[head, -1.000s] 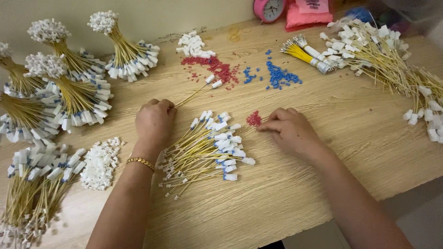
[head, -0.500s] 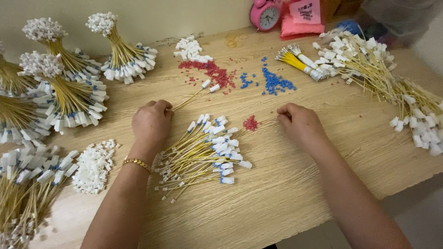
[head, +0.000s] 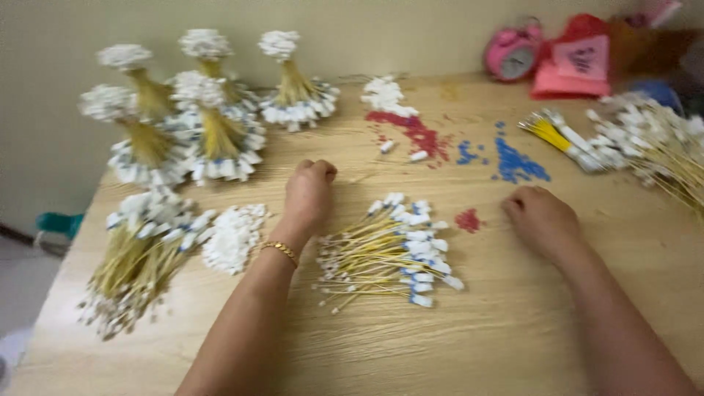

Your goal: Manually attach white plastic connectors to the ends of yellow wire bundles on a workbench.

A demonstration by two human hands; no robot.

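My left hand [head: 309, 195] is a closed fist resting on the wooden table [head: 513, 323], pinching a thin yellow stick [head: 367, 176] that points away to the right; blur hides its tip. Just right of my wrist lies a loose pile of yellow sticks with white and blue ends [head: 389, 249]. My right hand [head: 541, 220] rests knuckles up with its fingers curled in, and nothing shows in it. A small heap of red beads [head: 468, 220] lies just left of that hand, apart from it.
Tied stick bundles stand upright at the back left [head: 183, 125], and another lies flat at the left [head: 139, 257] beside a white bead heap [head: 233, 238]. Red beads [head: 411, 132], blue beads [head: 517, 163] and more sticks [head: 645, 147] lie further back. A pink clock [head: 512, 53] stands by the wall.
My right hand has drawn back to the right, away from the small red bead heap, and its fingers have curled in. The left hand stays put. The view has swung left.
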